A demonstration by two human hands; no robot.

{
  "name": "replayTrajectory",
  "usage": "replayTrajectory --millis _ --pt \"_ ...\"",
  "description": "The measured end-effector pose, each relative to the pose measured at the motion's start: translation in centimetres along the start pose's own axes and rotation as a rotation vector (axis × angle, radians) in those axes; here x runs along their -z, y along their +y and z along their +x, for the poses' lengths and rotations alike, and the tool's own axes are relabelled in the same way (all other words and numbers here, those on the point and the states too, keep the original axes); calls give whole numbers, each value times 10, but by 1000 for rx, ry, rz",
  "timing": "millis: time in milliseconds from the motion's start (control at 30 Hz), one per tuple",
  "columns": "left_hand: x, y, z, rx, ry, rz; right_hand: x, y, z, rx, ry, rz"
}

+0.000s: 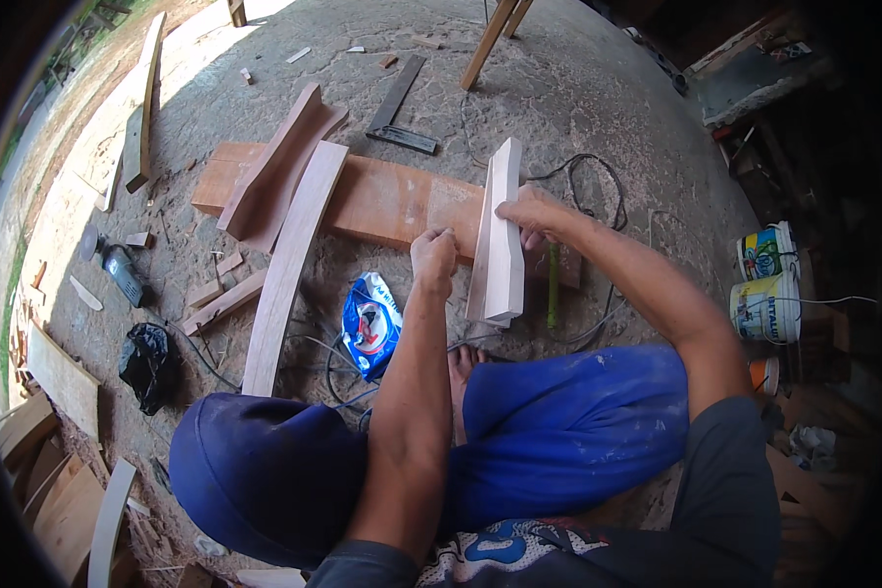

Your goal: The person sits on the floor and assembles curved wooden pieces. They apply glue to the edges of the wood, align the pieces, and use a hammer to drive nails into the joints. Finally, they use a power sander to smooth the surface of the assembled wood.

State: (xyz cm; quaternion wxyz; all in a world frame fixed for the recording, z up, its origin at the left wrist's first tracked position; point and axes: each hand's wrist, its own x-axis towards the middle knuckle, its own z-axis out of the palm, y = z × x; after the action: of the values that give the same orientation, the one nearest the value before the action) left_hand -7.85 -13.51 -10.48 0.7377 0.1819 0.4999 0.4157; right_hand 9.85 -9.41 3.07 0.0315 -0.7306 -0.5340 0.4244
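Dark shirt nearest; two pale buckets, contents unseen; right grip pinches pale wood; left grip curled closed, contents hidden.

Left grip, palm hidden; wooden leg, top cropped

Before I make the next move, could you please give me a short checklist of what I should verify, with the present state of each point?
1. Right hand grips the pale wood: ok.
2. Pale wood lies across the plank: ok.
3. Left hand empty: cannot tell; it is closed and hides its inside.
4. Grinder away from both hands: ok, it lies on the floor at the left.
5. Floor around the plank free of cables: not ok, loose ones lie there.
6. Foot covered: not ok, it is bare.
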Motion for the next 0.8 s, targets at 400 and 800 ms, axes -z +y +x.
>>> replayTrajectory --millis 400,800 --pt "-6 0 -5 23 12 82 -6 2 11 -13 5 27" --pt "-8 5 -8 65 25 148 -8 -6 10 -50 4 0"
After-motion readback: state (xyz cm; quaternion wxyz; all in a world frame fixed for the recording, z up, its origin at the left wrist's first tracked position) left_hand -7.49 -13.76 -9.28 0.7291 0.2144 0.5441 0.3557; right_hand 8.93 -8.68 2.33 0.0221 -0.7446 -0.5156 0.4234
